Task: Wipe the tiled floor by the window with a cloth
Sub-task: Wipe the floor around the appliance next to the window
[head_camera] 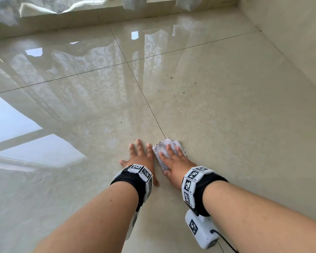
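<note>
Floor (226,106): large glossy beige tiles, thin dark grout lines, one crossing point in the upper middle of the view. The left half carries strong reflections of a window and of patterned curtains.

Far edge: a low beige ledge (62,22) runs along the top of the view, with pale curtains (44,6) hanging down onto it. Right edge: a plain beige wall (290,33) meets the floor at an angle.

Both bare forearms reach forward from the bottom of the view. Each wrist wears a black band with white marker blocks, left band (137,177) and right band (195,181). A white marker box (199,229) with a dark cable sits under the right forearm.

Left hand (140,157): palm down flat on the bare tile, fingers straight and spread, holding nothing.

Right hand (175,161): palm down on the cloth, fingers straight and slightly spread, pressing it to the floor, not curled round it.

Cloth (169,144): small, white-grey, nubbly, lying flat on the tile at the near end of a grout line, just right of the left hand. Its far edge and left side show beyond the right hand's fingers.

A few dark specks (171,77) lie scattered on the tile beyond the cloth, well apart from it.
</note>
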A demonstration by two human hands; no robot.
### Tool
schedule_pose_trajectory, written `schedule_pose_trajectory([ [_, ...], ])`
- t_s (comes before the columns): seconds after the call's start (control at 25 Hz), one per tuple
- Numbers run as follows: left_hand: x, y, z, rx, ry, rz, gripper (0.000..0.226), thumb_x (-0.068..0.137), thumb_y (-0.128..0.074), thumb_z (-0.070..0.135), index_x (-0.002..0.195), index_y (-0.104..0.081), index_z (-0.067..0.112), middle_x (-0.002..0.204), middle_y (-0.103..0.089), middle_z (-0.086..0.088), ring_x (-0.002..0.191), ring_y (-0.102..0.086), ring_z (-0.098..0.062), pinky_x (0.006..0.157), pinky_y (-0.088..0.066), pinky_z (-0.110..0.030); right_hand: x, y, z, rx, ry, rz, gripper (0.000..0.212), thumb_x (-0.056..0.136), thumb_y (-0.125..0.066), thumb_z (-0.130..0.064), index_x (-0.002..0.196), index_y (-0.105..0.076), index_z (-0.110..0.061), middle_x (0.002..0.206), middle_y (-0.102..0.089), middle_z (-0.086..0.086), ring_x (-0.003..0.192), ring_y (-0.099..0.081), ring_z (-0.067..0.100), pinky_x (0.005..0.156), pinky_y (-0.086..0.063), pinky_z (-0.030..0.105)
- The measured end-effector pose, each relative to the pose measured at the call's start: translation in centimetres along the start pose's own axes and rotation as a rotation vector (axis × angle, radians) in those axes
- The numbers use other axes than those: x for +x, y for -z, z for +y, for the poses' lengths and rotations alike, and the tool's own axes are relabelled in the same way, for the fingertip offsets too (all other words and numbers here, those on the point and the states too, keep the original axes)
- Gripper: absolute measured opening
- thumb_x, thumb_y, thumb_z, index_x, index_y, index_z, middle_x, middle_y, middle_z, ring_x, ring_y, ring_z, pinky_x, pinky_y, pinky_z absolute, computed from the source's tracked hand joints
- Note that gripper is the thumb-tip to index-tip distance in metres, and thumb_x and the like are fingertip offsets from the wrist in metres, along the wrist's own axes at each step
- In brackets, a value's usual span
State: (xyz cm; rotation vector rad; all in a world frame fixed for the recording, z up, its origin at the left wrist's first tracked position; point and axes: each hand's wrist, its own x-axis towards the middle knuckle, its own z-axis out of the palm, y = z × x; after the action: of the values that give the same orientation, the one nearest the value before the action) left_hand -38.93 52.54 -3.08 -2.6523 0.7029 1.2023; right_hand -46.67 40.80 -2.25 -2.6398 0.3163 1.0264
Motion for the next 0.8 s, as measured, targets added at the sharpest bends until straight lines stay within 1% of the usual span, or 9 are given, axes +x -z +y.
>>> schedule_pose_trajectory([
  [0.12,1.4,1.4,-1.2,-0.033,-0.024,0.002,0.132,0.072,-0.085,0.04,0.153,0.019,0.026,0.156,0.036,-0.006,0.147,0.022,-0.032,0.113,-0.026,-0.062,1.6,1.1,-0.7,0.015,-0.023,-0.057,0.064,0.104,-0.035,-0.029,0.154,0.005,-0.035,0.159,0.027,-0.004,0.146,0.023,0.028,0.12,-0.002,0.045],
  [0.24,2.2,1.9,-2.1,-0.041,-0.056,0.003,0.129,0.073,-0.085,0.036,0.154,0.016,0.027,0.157,0.034,-0.005,0.148,0.021,-0.03,0.115,-0.027,-0.056,2.9,2.1,-1.4,-0.025,-0.04,-0.081,0.068,0.103,-0.038,-0.024,0.154,0.006,-0.035,0.159,0.027,-0.004,0.146,0.021,0.03,0.12,-0.005,0.048],
  [0.32,2.2,1.5,-1.7,-0.049,-0.05,-0.002,0.132,0.072,-0.085,0.039,0.153,0.018,0.028,0.156,0.037,-0.004,0.147,0.023,-0.029,0.115,-0.026,-0.058,3.3,2.4,-1.3,-0.063,-0.016,-0.044,0.069,0.102,-0.036,-0.022,0.153,0.009,-0.036,0.158,0.028,-0.004,0.146,0.02,0.03,0.12,-0.006,0.045],
  [0.4,2.0,0.9,-1.4,-0.056,-0.012,-0.008,0.136,0.07,-0.086,0.043,0.151,0.023,0.029,0.153,0.042,-0.004,0.145,0.027,-0.03,0.114,-0.02,-0.064,3.5,2.7,-1.1,-0.082,0.025,0.007,0.065,0.104,-0.033,-0.025,0.153,0.008,-0.036,0.159,0.026,-0.005,0.147,0.019,0.03,0.119,-0.005,0.04],
  [0.48,1.9,0.4,-1.7,-0.048,0.024,-0.003,0.138,0.069,-0.086,0.046,0.149,0.026,0.03,0.151,0.044,-0.004,0.144,0.03,-0.031,0.112,-0.016,-0.067,3.6,2.5,-1.5,-0.092,0.063,0.046,0.065,0.104,-0.033,-0.026,0.153,0.008,-0.036,0.159,0.025,-0.005,0.147,0.019,0.029,0.119,-0.003,0.037],
  [0.56,1.8,-0.1,-2.1,-0.037,0.024,0.005,0.138,0.07,-0.085,0.046,0.15,0.026,0.029,0.151,0.043,-0.004,0.144,0.029,-0.032,0.112,-0.016,-0.068,3.8,1.8,-1.8,-0.055,0.063,0.077,0.064,0.104,-0.032,-0.028,0.153,0.006,-0.036,0.159,0.024,-0.006,0.147,0.019,0.028,0.119,-0.002,0.035],
  [0.68,1.1,-1.1,-2.3,-0.037,0.009,0.0,0.136,0.071,-0.085,0.043,0.151,0.024,0.027,0.153,0.041,-0.006,0.145,0.027,-0.032,0.112,-0.017,-0.068,3.8,0.6,-1.9,-0.004,0.028,0.06,0.062,0.104,-0.031,-0.029,0.154,0.005,-0.037,0.159,0.025,-0.007,0.147,0.019,0.026,0.119,-0.003,0.036],
  [0.8,0.2,-2.2,-2.2,-0.018,-0.007,0.015,0.13,0.074,-0.081,0.047,0.152,0.02,0.026,0.156,0.036,-0.006,0.147,0.022,-0.032,0.113,-0.022,-0.063,3.4,-0.3,-1.5,0.008,0.005,0.063,0.061,0.105,-0.029,-0.03,0.154,0.006,-0.036,0.159,0.025,-0.007,0.147,0.019,0.027,0.121,-0.004,0.037],
])
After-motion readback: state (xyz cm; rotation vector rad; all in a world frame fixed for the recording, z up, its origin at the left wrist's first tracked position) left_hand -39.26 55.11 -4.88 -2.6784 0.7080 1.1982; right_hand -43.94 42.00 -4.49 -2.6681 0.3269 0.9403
